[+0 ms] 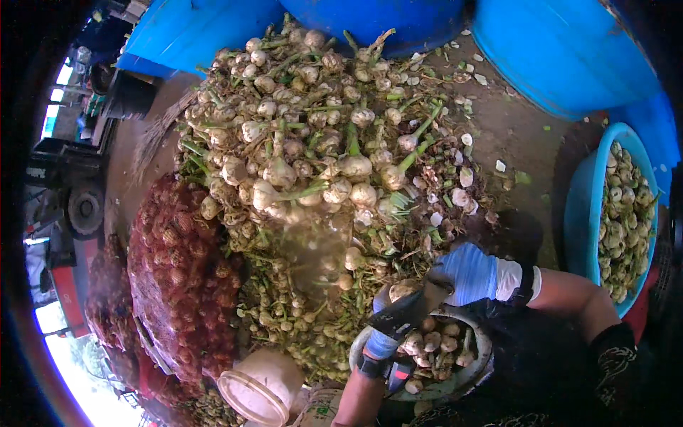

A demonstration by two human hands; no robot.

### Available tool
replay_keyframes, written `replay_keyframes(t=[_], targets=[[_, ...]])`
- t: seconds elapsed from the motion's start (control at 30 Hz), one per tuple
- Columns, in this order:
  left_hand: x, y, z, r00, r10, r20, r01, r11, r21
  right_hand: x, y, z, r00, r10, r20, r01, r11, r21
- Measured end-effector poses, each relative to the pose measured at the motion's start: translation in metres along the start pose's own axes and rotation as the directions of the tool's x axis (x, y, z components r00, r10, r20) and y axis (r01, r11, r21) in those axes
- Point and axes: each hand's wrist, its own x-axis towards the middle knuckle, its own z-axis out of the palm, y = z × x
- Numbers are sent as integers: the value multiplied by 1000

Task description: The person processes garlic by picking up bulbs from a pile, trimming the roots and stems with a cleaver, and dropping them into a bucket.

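Note:
My right hand [466,274], in a blue and white glove, is closed on a broad dark-bladed knife [405,313]. Its blade slants down to the left, across my left hand [383,344], which wears a blue glove too. A garlic bulb [404,289] shows just above the blade, in my left hand's grip; the blade covers part of those fingers. Right under both hands stands a pale basin [478,381] holding several trimmed garlic bulbs [432,343].
A big heap of garlic with stems [284,149] spreads ahead, with peelings [466,178] at its right. Red mesh sacks [181,277] and a white bucket [263,384] stand left. A light-blue tub [583,228] of garlic stands right, large blue barrels [562,50] behind.

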Motion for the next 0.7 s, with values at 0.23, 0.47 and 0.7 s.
replay_keyframes(t=[0.23,0.47,0.7], targets=[[22,87,23,983,-32,181,58,989,-139,-20,83,35,925,375,-50,-379,916,-133],[30,79,10,997,74,20,-71,991,-116,-21,22,2,952,115,-285,-58,978,203],[32,43,11,916,-390,97,393,821,-414,-14,4,-10,983,-159,-90,155,987,-48]])
